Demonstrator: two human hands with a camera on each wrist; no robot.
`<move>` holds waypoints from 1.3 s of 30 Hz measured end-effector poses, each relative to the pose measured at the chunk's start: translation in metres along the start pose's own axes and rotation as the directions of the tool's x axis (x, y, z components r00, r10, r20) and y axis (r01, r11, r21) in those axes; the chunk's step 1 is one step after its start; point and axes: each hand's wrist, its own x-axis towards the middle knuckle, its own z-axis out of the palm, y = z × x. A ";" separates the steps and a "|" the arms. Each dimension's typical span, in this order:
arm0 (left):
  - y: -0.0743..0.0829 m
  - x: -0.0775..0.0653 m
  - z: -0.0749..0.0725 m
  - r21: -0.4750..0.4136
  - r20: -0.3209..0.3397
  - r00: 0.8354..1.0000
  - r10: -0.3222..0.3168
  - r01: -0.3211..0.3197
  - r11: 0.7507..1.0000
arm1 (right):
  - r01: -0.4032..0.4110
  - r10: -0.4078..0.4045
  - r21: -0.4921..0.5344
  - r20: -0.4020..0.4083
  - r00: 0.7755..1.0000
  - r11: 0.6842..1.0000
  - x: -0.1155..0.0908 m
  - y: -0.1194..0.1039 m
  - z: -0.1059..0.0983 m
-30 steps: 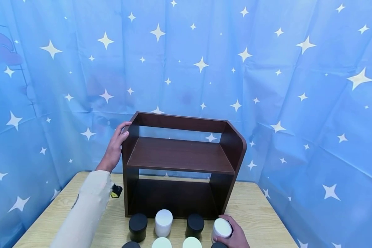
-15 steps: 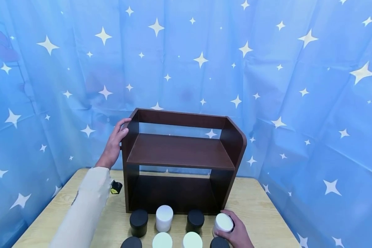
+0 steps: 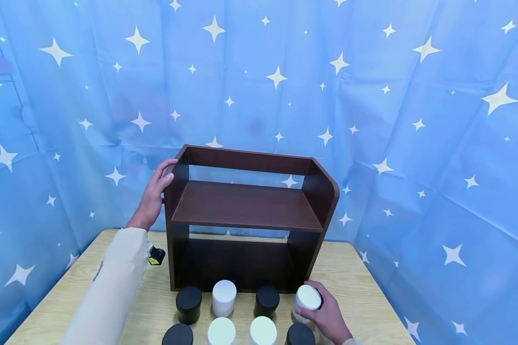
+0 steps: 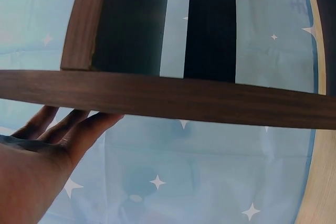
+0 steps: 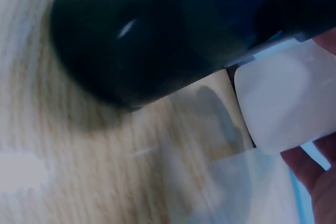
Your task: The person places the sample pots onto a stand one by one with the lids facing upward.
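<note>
A dark brown two-tier wooden shelf (image 3: pixel 247 205) stands on the table. My left hand (image 3: pixel 153 195) rests its nearly straight fingers against the outer side of the shelf's left panel. In the left wrist view, the fingertips (image 4: pixel 107 120) touch that panel's edge. At the shelf's right front corner, my right hand (image 3: pixel 328 314) grips a white jar (image 3: pixel 307 299) between thumb and fingers. In the right wrist view the white jar (image 5: pixel 286 100) sits between the fingers, beside a large black jar (image 5: pixel 152 35). Whether the held jar's base touches the table cannot be told.
Black and white lidded jars stand in two rows before the shelf, among them a black jar (image 3: pixel 188 304), a white jar (image 3: pixel 224 298) and a black jar (image 3: pixel 267 302). A starry blue curtain (image 3: pixel 250 96) hangs behind the wooden table (image 3: pixel 362 282).
The head view has tilted down slightly, so the scene sits higher. My right hand and its white jar have shifted a little closer to the shelf. The left hand stays on the panel.
</note>
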 end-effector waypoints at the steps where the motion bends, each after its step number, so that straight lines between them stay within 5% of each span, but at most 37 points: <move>1: -0.002 0.001 -0.001 -0.001 0.001 1.000 0.001 -0.001 1.000 | 0.003 -0.003 0.001 -0.008 1.000 1.000 0.000 -0.001 -0.001; 39: -0.009 0.005 -0.002 -0.034 0.003 1.000 0.020 -0.020 0.999 | 0.033 -0.033 0.008 -0.045 0.998 0.999 0.000 -0.022 -0.009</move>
